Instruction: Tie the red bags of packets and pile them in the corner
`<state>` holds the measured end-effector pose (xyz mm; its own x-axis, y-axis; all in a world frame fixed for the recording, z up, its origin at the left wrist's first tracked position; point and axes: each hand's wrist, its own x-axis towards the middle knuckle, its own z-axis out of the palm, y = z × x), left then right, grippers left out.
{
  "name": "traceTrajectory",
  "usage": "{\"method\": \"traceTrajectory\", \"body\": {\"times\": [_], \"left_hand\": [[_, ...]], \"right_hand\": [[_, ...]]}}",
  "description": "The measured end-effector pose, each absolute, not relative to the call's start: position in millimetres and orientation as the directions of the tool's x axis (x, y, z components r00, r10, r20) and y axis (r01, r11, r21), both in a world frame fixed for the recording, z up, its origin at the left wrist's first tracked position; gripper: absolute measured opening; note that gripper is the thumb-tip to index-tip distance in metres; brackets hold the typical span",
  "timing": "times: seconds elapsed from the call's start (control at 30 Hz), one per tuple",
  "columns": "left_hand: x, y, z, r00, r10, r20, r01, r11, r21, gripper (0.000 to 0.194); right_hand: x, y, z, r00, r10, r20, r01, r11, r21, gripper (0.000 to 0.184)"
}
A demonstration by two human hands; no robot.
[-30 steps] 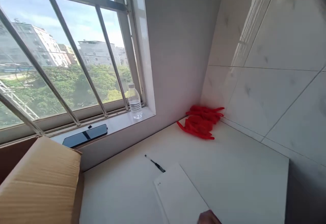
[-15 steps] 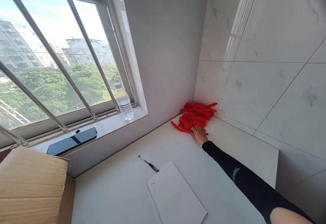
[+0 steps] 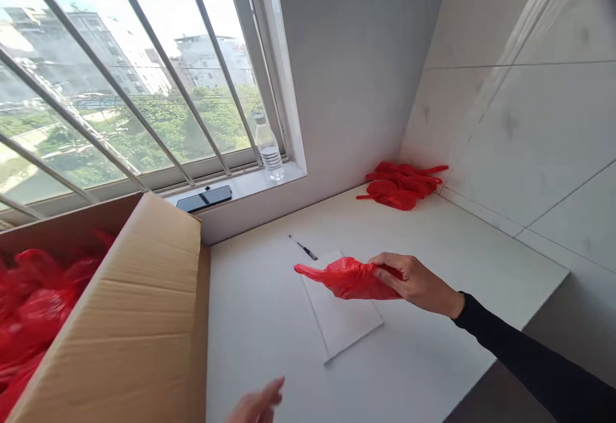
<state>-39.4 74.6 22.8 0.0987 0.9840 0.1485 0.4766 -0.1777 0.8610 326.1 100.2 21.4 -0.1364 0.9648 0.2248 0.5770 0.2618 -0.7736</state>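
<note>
My right hand (image 3: 409,280) is closed round one end of a red plastic bag (image 3: 349,278), flattened and bunched, with a thin handle strip sticking out to the left. It holds the bag above a white flat board (image 3: 332,327) lying on the white table. At the bottom edge my left hand (image 3: 257,404) shows only in part and slightly blurred; its fingers are stretched out with nothing in them. A pile of red plastic bags (image 3: 404,185) lies in the far corner of the table.
A cardboard box (image 3: 149,320) with more red bags (image 3: 43,301) inside stands at the left. A black pen (image 3: 304,248) lies behind the board. On the window sill are a phone (image 3: 205,199) and a clear water bottle (image 3: 269,153). Walls bound the far corner.
My right hand has come away from the corner pile toward me, carrying one red bag. My left hand has entered at the bottom. The view has shifted left, showing the box's contents.
</note>
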Motion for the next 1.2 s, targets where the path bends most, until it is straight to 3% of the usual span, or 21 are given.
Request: {"method": "traceTrajectory", "body": {"times": [0.1, 0.17, 0.3, 0.57, 0.8, 0.97, 1.2], "left_hand": [[-30, 57, 15, 0.093, 0.986, 0.138, 0.499, -0.166, 0.851, 0.033], [-13, 51, 12, 0.212, 0.971, 0.112, 0.459, -0.2, 0.866, 0.038], [14, 36, 4, 0.399, 0.908, -0.129, 0.346, -0.019, 0.938, 0.027], [-5, 20, -33, 0.144, 0.982, -0.123, 0.303, 0.075, 0.95, 0.028], [1, 19, -36, 0.112, 0.983, -0.143, 0.274, 0.108, 0.956, 0.031], [-18, 24, -47, -0.039, 0.985, -0.168, 0.261, 0.172, 0.95, 0.034], [-24, 28, -36, 0.088, 0.986, -0.139, 0.298, 0.107, 0.948, 0.037]], "right_hand": [[295, 67, 22, -0.299, 0.94, 0.167, 0.417, 0.286, -0.863, 0.024], [278, 53, 17, -0.38, 0.912, 0.151, 0.352, 0.294, -0.889, 0.025], [257, 38, -3, -0.4, 0.902, 0.163, 0.332, 0.308, -0.891, 0.027], [252, 20, -28, -0.256, 0.951, 0.175, 0.458, 0.279, -0.844, 0.033], [230, 21, -33, -0.294, 0.914, 0.28, 0.569, 0.403, -0.717, 0.005], [245, 21, -41, -0.264, 0.928, 0.265, 0.608, 0.373, -0.701, 0.008], [241, 14, -34, -0.252, 0.958, 0.134, 0.552, 0.257, -0.793, 0.009]]}}
